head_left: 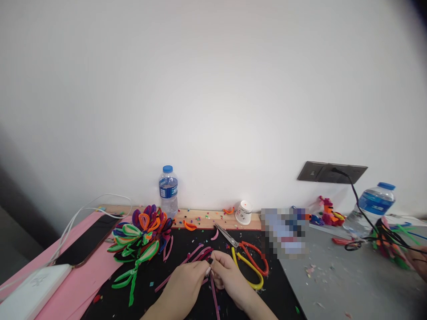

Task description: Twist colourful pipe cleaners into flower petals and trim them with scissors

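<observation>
Both hands low at centre, over the black mat (280, 291). Left hand (187, 280) comes in from seven o'clock, right hand (230, 275) from five. Each grip is narrow: fingertips meet and pinch a pink stem (215, 302), whose free length trails toward six. Inside of the pinch is hidden by my own fingers; can't say whether a second stem is caught there. I'd judge the tips sit this close because a thin, bendy stem gives way unless gripped near the point worked.

Loose stems (195, 254), pink and magenta, fan out just beyond my knuckles, eleven to twelve; presumably kept there for a short reach.

Scissors (235, 243) at two, blades pointing to eleven, red and yellow loops nearest the right hand, which looks handy for picking up.

Flower (145, 235), many-coloured looped petals, lies at ten on the mat's edge, likely set aside so its loops don't get crushed. Bottle (168, 191) stands at eleven and cup (243, 213) at one, both back against the wall, probably out of elbow range. Phone (90, 240) between nine and ten, on pink paper (106, 266). Far off at three, another person's hand (418, 262), by a tangle of stems and cable.
</observation>
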Demonstrator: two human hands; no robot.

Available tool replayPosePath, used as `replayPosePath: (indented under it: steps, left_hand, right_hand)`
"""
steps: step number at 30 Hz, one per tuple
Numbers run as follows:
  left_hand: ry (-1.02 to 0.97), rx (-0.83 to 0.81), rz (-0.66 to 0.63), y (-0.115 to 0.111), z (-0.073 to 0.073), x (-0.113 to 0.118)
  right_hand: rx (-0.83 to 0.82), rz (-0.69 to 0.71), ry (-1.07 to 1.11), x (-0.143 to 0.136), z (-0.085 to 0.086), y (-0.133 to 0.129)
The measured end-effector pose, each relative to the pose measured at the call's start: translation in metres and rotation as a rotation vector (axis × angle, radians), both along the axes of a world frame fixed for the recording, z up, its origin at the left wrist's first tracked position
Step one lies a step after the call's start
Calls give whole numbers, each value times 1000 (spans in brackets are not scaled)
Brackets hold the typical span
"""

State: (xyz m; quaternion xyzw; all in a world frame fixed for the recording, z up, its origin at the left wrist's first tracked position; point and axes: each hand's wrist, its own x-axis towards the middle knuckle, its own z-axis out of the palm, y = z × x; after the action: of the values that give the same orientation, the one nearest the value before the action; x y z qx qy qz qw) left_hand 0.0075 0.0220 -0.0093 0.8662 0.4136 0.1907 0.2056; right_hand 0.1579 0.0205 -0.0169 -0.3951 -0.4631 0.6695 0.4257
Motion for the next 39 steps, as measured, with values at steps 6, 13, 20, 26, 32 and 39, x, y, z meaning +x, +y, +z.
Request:
replayPosePath:
  steps: [6,13,20,26,32,39]
  left_hand:
    - [-417,-481,-7,1,1,4]
    - [-961,-1187,-60,4,-3,8]
    - [-1025,-1202,-59,4,1,8]
    - [-992,-925,101,8,-2,9]
    - [-955,-820,207,9,-3,7]
    - [-849,-604,293,13,-5,5]
  right_hand:
    - [47,36,32,0,3,-3]
    - [77,24,102,-2,4,-7]
    - [190,-71,-103,1,0,-1]
    - [401,-462,-644,36,20,15]
    - [329,-340,-1286,82,31,15]
    - [151,-169,-1512,82,29,0]
